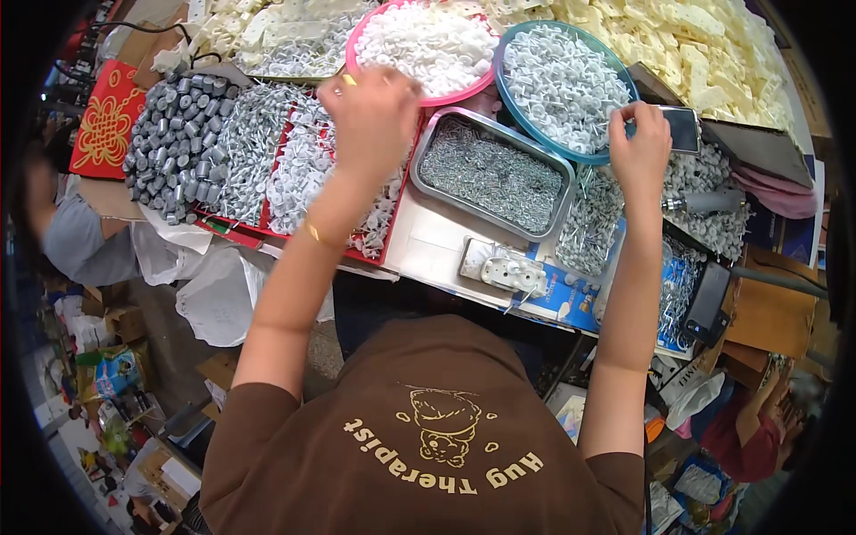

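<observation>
My left hand, smeared by motion and wearing a gold ring, is raised by the near-left rim of a pink bowl of small white plastic parts. How its fingers stand cannot be made out. At the right rim of a teal bowl holding grey-white disc-headed parts, my right hand has its fingers curled in a pinch; what they hold is hidden. Between my arms stands a metal tray of small metal pieces. Nearer to me, a white plastic fitting with metal inserts rests on a small block.
Grey cylinders, metal pins and white parts fill sections at left. Cream plastic pieces heap at the back. A phone, a grey screwdriver-like tool and a black device lie at right. Other people are nearby.
</observation>
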Demonstrator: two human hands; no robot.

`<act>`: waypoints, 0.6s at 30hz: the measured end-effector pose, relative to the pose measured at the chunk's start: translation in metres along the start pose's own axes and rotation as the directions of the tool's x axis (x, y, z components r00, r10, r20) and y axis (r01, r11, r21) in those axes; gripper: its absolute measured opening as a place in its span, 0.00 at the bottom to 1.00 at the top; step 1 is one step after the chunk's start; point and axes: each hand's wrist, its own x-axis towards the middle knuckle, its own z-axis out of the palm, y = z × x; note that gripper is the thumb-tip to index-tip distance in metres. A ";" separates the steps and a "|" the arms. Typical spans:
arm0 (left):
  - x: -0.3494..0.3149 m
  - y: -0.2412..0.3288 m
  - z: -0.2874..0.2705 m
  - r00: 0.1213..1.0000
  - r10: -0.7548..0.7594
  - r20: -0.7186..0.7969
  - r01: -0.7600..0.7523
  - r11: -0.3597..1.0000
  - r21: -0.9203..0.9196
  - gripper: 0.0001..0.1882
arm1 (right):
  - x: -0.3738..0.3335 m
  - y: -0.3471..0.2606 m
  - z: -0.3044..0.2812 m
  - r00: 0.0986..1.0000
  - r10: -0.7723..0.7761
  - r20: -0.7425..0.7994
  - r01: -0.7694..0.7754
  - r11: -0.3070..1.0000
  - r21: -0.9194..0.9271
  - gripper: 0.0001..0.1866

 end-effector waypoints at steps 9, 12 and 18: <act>0.043 -0.065 0.032 0.963 0.174 0.204 -0.183 0.983 0.028 0.04 | -0.057 -0.073 -0.074 0.914 0.263 0.308 -0.404 0.536 0.742 0.04; 0.024 -0.032 0.012 0.982 -0.101 0.159 0.164 0.875 -0.455 0.06 | -0.079 -0.074 -0.091 0.857 0.287 0.427 -0.514 0.454 0.727 0.03; -0.049 0.060 -0.030 0.896 0.027 0.443 0.380 0.466 -0.799 0.12 | -0.097 -0.121 -0.075 0.903 0.142 0.405 -0.429 0.346 0.835 0.04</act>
